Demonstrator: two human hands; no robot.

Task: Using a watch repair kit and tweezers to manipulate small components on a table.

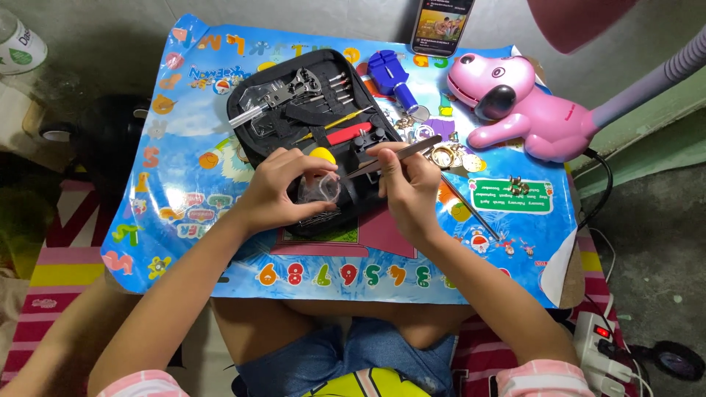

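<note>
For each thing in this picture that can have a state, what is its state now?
Black tool case: unzipped, lying open flat.
Phone: screen lit.
Small clear bag: held in left hand.
Tweezers: gripped in right hand, tips toward the bag.
Power strip: switch glowing red.
Pink dog lamp: cannot tell if lit.

The open black zip-up tool case (pixel 294 110) fills the middle of the colourful printed plastic table mat (pixel 184 213), so there is no way straight across there; the pink plastic dog-shaped lamp (pixel 529 110) and its slanting lilac arm (pixel 654 81) block the far right corner; the blue watch-strap tool (pixel 390 77) and scattered gold watch parts (pixel 456 156) crowd the strip between case and lamp. Open mat lies along the left edge and the near edge with its row of numerals; a propped smartphone (pixel 440 26) stands at the far edge.
</note>
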